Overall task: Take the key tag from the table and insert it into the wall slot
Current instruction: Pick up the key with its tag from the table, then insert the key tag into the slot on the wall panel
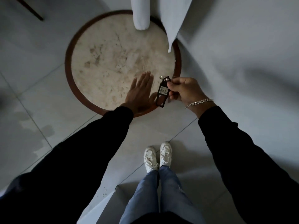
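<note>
Marble table (113,50); black "402" key tag (162,92)

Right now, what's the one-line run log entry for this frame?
stage: tag picked up | right hand: pinching key tag | left hand: open, flat over table | wall slot: not in view

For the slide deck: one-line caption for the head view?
Right hand pinches key tag marked 402 above round marble table; left hand flat.

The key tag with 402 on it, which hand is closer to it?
Right. The right hand pinches the key tag at its top edge; the left hand lies flat and open on the table just beside it, not touching.
</note>
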Demonstrator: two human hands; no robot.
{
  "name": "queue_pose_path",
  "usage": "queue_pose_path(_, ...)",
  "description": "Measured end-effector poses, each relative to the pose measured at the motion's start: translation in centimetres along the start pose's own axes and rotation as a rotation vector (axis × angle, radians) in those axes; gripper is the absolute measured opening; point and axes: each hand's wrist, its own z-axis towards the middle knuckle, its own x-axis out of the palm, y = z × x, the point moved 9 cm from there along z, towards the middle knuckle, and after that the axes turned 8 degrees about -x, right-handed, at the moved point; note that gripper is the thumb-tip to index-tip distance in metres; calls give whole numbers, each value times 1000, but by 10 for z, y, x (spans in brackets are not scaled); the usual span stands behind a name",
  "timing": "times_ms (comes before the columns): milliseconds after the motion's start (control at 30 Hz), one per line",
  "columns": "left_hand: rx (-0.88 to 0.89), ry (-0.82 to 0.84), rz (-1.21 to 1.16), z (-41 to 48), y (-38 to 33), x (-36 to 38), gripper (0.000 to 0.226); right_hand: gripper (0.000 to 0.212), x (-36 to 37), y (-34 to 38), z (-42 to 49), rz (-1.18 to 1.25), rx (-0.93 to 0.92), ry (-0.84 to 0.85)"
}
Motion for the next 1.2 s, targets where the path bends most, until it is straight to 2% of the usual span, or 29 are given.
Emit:
queue_pose_path(300,88,-223,-88,-68,-70,-103,77,4,-57,88,-100,35,-122,-52)
queue_pose_path(400,140,-270,-116,-87,-101,-122,78,18,-85,105,-134,27,-154,-103)
queue_pose_path(500,231,-323,-108,-97,-140,-139,75,17,-112,116,-165,17,-186,-138)
queue_pose_path(600,320,-370,-117,-107,-188,-152,80,16,-143,123,-197,0,-231,-171)
queue_pose_path(733,434,-425,-155,-121,-251,-161,75,16,-188,131,-235,-29,-278,-220)
queue_pose_path(967,564,-489,-217,-142,-357,-167,76,2,-264,145,-299,-13,-345,-294)
queue_pose_path(1200,782,-538,-286,-167,-460,-183,76,9,-324,163,-367,-31,-454,-393)
